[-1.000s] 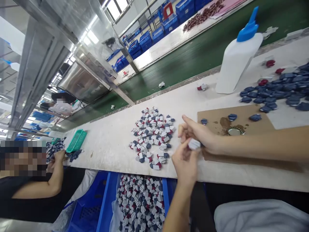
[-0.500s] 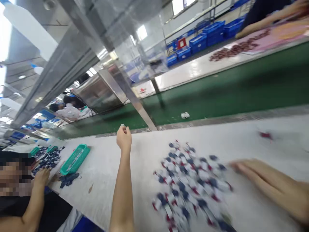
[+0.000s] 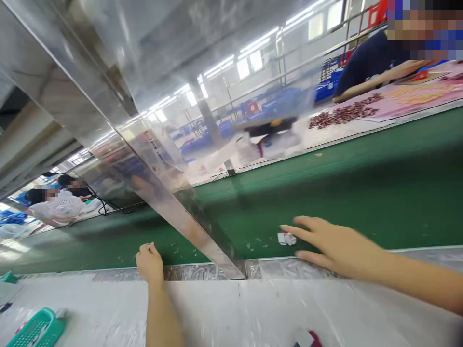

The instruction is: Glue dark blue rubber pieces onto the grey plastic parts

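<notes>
My right hand reaches over the green belt with its fingers spread. Its fingertips are right beside a small white folded piece that lies on the belt; whether they touch it I cannot tell. At the belt's near edge, my left hand is closed with its fingers curled in. What it holds, if anything, is hidden by the fingers. Low in the view, cut off by the bottom edge, a small white, dark blue and red piece rests on the white table.
A slanting metal post stands between my hands at the belt's edge, below a clear sheet and metal housing. A green basket sits at lower left. Across the belt, a co-worker's arm is near a pile of dark red pieces.
The view has tipped up toward the belt, so most of the pile of small pieces has left it. My right hand has moved from beside that pile to the white piece on the belt.
</notes>
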Tool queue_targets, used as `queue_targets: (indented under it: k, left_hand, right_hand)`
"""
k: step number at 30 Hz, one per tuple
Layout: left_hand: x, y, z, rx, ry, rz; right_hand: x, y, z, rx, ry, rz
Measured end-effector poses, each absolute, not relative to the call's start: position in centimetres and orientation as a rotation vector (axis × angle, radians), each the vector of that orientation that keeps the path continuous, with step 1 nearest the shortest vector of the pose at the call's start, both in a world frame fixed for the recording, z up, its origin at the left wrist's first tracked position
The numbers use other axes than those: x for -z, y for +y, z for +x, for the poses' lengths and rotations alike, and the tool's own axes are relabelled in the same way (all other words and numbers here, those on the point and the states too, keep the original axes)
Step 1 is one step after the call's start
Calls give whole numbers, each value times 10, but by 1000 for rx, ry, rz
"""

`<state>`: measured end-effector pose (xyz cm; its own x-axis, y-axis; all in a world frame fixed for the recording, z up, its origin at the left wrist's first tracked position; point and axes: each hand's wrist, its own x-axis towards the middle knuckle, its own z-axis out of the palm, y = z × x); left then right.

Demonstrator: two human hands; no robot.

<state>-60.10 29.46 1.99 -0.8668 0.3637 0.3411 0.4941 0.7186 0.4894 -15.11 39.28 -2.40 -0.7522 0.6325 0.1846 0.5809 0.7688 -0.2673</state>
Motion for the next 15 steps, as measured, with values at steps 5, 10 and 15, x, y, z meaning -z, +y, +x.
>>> queue_targets:
  k: [5,10,15]
  left_hand:
    - [-72,267,-545,1149,-2677,-806]
    - [-111,181,-414,1456,-2739,-1225]
    - [-126,98,-250,1648,-2750,-1720]
  right_hand:
    - [1,387,-181,-324,-2813,-824]
    - [-7,303,-75,-383,-2801,-829]
    - [-6,246,-3,-426,-2763,-857]
